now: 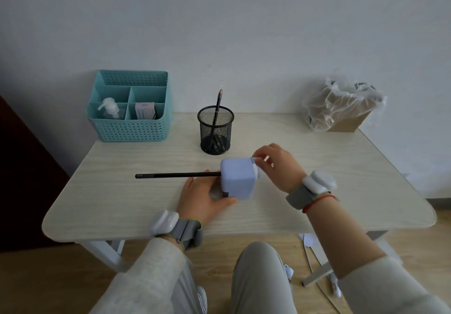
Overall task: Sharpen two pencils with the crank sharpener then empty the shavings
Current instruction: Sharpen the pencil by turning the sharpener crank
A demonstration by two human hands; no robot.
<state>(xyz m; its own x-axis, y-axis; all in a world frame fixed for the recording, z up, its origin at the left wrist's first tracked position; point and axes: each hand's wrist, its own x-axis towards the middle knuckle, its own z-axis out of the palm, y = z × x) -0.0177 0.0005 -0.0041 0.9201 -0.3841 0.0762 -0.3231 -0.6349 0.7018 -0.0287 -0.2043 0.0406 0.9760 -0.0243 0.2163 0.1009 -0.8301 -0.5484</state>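
1. Sticking out to the left, the black pencil (175,175) lies level just above the table (341,179). Its long axis runs left-right, and its tip end is inside the left face of the crank sharpener (238,178).
2. My left hand (205,196) sits just under and in front of the pencil. Its fingers are curled round the sharpener's lower left side and the thumb lies along the near edge, bracing it on the table.
3. The sharpener stands upright between my two hands, near the table's middle.
4. The mesh cup (215,130) behind it holds one dark stick (217,108); I cannot tell whether it is a pen or the second pencil.
5. My right hand (278,164) is on the sharpener's right, fingertips pinched on the crank handle (256,159) at the top right corner.
6. Judgement: cranking step. The turn goes about the pencil's own axis, so the right hand does the work and the left only holds steady.
7. The bag-lined bin (341,108) stands far right at the back, well apart and nearer my right hand, for the shavings later.
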